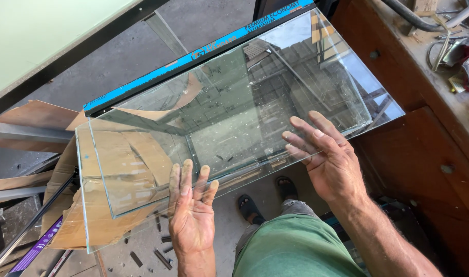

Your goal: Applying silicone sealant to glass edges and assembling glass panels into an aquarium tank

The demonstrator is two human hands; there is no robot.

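A clear rectangular glass tank (234, 102) lies tilted in front of me, its open side facing away and to the left. My left hand (192, 213) is palm up with its fingers pressed flat against the tank's near pane by the lower edge. My right hand (324, 154) lies flat with spread fingers on the same pane, further right. Both hands steady the tank above the floor. Small specks and smears show on the glass.
A dark wooden cabinet (439, 169) with knobs stands at the right, its top (450, 46) cluttered with tools and hoses. Torn cardboard (106, 169), a long blue-striped black package (193, 56) and metal bars (19, 133) lie under and left of the tank. My sandalled feet (250, 208) stand among small offcuts (160, 256).
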